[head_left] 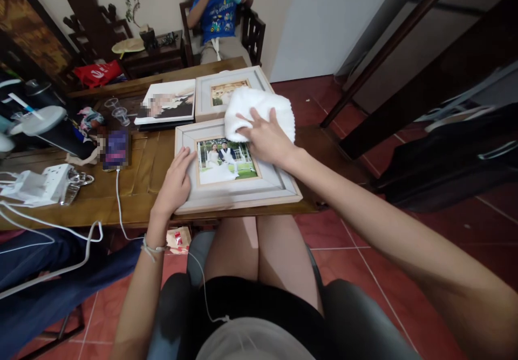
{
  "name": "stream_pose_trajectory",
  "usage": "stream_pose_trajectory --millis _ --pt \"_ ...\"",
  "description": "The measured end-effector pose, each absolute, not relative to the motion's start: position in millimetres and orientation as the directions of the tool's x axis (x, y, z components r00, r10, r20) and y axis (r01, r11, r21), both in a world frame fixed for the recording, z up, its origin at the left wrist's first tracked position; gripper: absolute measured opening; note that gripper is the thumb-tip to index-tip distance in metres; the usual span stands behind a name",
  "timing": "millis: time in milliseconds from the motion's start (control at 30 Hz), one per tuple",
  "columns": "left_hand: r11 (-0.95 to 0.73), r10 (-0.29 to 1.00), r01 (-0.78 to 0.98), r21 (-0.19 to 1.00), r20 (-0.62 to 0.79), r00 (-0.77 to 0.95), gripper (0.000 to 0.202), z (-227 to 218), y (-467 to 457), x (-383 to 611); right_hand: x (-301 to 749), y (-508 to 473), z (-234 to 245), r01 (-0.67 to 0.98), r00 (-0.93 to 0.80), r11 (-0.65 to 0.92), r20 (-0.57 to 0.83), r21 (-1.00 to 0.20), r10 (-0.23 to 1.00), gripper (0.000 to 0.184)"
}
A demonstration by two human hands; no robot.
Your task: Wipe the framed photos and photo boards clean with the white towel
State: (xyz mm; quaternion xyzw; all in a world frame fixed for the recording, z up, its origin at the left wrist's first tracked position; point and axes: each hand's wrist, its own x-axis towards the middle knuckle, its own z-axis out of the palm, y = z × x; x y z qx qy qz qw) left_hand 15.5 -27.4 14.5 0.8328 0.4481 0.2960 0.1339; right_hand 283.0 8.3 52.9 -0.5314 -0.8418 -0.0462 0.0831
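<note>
A pale picture frame (pixel 238 194) with a wedding photo in it lies flat at the table's near edge. My left hand (pixel 177 179) rests on the frame's left side, its fingers stretched out. With my right hand (pixel 263 133) I press a folded white cloth (pixel 279 106) on the frame's far right corner. The cloth also covers part of a second pale frame (pixel 203 95) lying just behind. Left of that second frame is a photo panel (pixel 165 101) with a white border. The right fingers spread over the cloth, and the thumb is partly hidden.
On the wooden table (pixel 145 187) at left stand a lidded tumbler (pixel 52 128), a phone (pixel 116 148) on a white cable, and a power strip (pixel 52 184). Beyond the table a person in a blue shirt (pixel 218 12) sits in a chair. Dark clothes (pixel 445 155) hang at right.
</note>
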Motion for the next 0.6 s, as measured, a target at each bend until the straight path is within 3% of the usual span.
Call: stream_pose_trajectory --millis 100,233,367,467,600 --pt "-0.557 0.829 0.673 0.487 0.382 0.410 0.060 14.7 -27.6 16.1 273.2 18.9 52.0 0.906 -0.417 0.422 0.140 -0.011 0.898 0.062" --pt "-0.560 0.826 0.673 0.483 0.382 0.414 0.060 14.1 -26.0 17.2 269.1 -24.2 65.0 0.831 -0.552 0.553 0.039 -0.053 0.833 0.058" --pt "-0.568 0.821 0.670 0.478 0.380 0.426 0.058 13.1 -23.9 17.0 283.8 -84.0 89.4 0.695 -0.705 0.671 -0.065 -0.259 0.706 0.049" --pt "-0.573 0.818 0.663 0.482 0.387 0.425 0.054 12.8 -23.5 16.5 288.2 -108.1 100.1 0.604 -0.769 0.690 -0.065 -0.400 0.636 0.042" --pt "-0.578 0.814 0.651 0.492 0.396 0.424 0.046 13.6 -24.4 16.8 269.5 -98.2 85.0 0.636 -0.737 0.678 -0.029 -0.369 0.675 0.048"
